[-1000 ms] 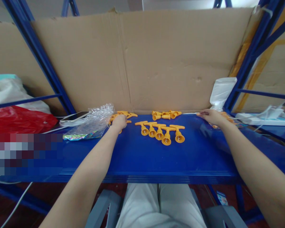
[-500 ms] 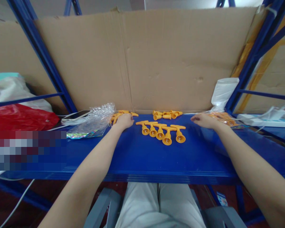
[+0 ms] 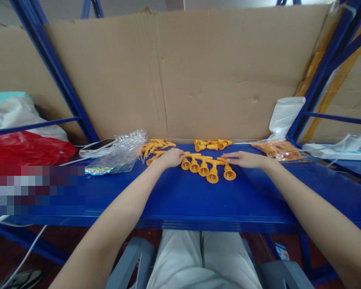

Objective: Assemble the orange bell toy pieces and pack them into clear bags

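Observation:
Several orange bell-shaped plastic pieces with T-shaped handles (image 3: pixel 203 169) lie in a row on the blue shelf, their hollow mouths facing me and small metal hooks showing inside. My left hand (image 3: pixel 172 157) is at the row's left end, fingers curled together over the leftmost handle; what they hold, if anything, is hidden. From the right, my right hand (image 3: pixel 243 159) reaches in with fingers extended, touching the handle of the rightmost piece. Another bell-shaped piece (image 3: pixel 151 161) shows partly beside my left wrist. Behind that lies a pile of orange handles (image 3: pixel 156 143) with small chains.
Orange cups (image 3: pixel 212 147) lie at the back by the cardboard wall (image 3: pixel 210 76). A clear plastic bag (image 3: pixel 120 154) and white cables sit left; a bag of orange parts (image 3: pixel 278 149) lies right, near a power strip (image 3: pixel 327 152). Blue posts stand on both sides.
My left hand has moved right, from the handle pile to the row. My right hand has moved left, from the bagged parts to the row's right end. The row looks unmoved.

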